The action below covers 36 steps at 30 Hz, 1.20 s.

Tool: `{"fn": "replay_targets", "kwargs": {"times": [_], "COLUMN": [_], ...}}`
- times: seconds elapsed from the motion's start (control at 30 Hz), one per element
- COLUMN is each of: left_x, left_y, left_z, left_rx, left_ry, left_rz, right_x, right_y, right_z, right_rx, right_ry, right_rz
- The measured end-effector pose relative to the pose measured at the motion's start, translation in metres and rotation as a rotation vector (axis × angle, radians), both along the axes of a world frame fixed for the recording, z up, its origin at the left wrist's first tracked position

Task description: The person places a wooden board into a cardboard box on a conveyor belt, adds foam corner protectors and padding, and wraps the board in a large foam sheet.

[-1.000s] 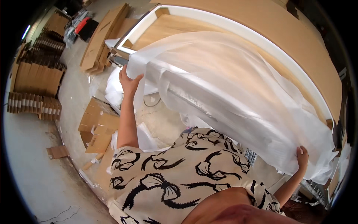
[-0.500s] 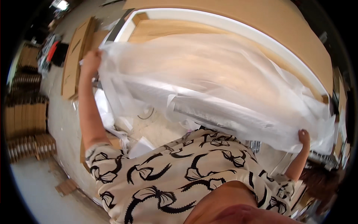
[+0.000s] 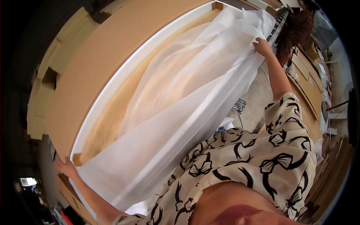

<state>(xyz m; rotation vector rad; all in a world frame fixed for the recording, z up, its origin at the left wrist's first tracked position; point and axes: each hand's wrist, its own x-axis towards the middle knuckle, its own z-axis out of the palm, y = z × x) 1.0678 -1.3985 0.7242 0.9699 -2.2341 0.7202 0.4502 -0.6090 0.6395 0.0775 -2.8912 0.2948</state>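
My left grip [image 3: 65,167] clasps the white sheet's [image 3: 180,97] near-left corner. My right grip [image 3: 262,47] pinches its far-right edge over the white-rimmed frame [image 3: 112,86].

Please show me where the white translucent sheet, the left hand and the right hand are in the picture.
white translucent sheet [image 3: 180,112]: head view, on the middle of the spread sheet.
left hand [image 3: 64,167]: head view, on the back of the hand at the sheet's corner.
right hand [image 3: 262,47]: head view, on the knuckles gripping the sheet's edge.

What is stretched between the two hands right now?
In the head view, a translucent white sheet spans from the left hand to the right hand, draped over a long white-edged wooden frame. Nothing else lies between them.
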Motion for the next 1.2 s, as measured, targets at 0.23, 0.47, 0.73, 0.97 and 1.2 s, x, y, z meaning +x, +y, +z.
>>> {"fn": "replay_targets", "kwargs": {"times": [0.23, 0.47, 0.73, 0.97, 1.2], "left_x": [-0.095, -0.086, -0.136, -0.177, -0.225], "left_y": [0.251, 0.228, 0.186, 0.206, 0.191], "left_z": [-0.061, -0.101, -0.092, -0.085, -0.09], "left_rx": [0.932, 1.012, 1.179, 0.924, 0.715], "left_ry": [-0.39, -0.437, -0.402, -0.481, -0.296], "left_rz": [-0.545, -0.464, -0.209, -0.11, -0.401], "right_x": [-0.004, 0.022, 0.042, 0.164, 0.162], "right_y": [0.02, 0.011, 0.046, 0.283, 0.304], "right_z": [0.026, -0.045, -0.05, -0.104, -0.105], "right_rx": [-1.19, -1.414, -1.027, -0.128, -0.155], "right_ry": [0.141, -0.411, 0.214, 0.045, -0.119], "right_rz": [0.042, -0.361, -0.387, -0.804, -0.871]}}
